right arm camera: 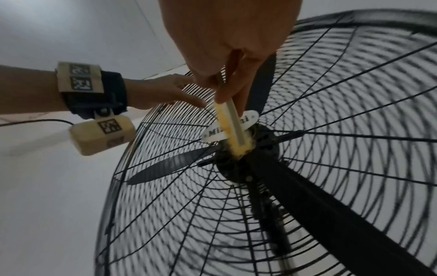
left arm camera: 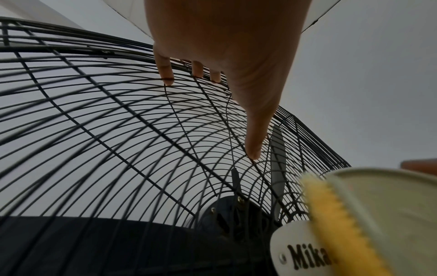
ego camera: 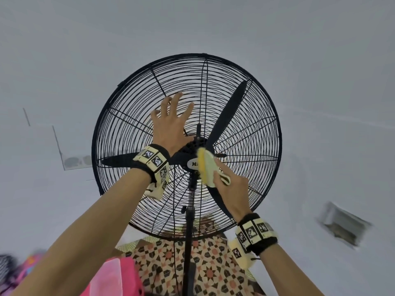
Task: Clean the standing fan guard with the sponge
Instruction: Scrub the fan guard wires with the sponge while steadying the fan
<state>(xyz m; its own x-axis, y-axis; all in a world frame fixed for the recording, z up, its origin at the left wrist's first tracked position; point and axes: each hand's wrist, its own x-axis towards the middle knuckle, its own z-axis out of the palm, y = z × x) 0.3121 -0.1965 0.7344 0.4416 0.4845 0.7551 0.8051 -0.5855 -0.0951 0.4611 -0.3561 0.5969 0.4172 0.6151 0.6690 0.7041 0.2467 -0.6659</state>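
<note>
A black wire fan guard (ego camera: 119, 116) (left arm camera: 99, 130) (right arm camera: 354, 104) on a standing fan fills the middle of the head view. My left hand (ego camera: 171, 118) (left arm camera: 227, 56) (right arm camera: 163, 93) lies spread and flat on the upper left of the guard, fingertips touching the wires. My right hand (ego camera: 229, 184) (right arm camera: 234, 46) pinches a yellow and pale green sponge (ego camera: 206, 166) (left arm camera: 354, 220) (right arm camera: 232, 128) and presses its yellow side against the guard's centre, partly covering the white logo badge (ego camera: 192, 163) (left arm camera: 293, 250) (right arm camera: 214, 133).
Black blades (ego camera: 229, 112) sit behind the guard. The fan pole (ego camera: 189, 242) runs down to a patterned floor (ego camera: 213, 272). A pink plastic item (ego camera: 115, 278) lies at the lower left. Plain pale walls surround the fan, with a vent (ego camera: 344, 223) at the right.
</note>
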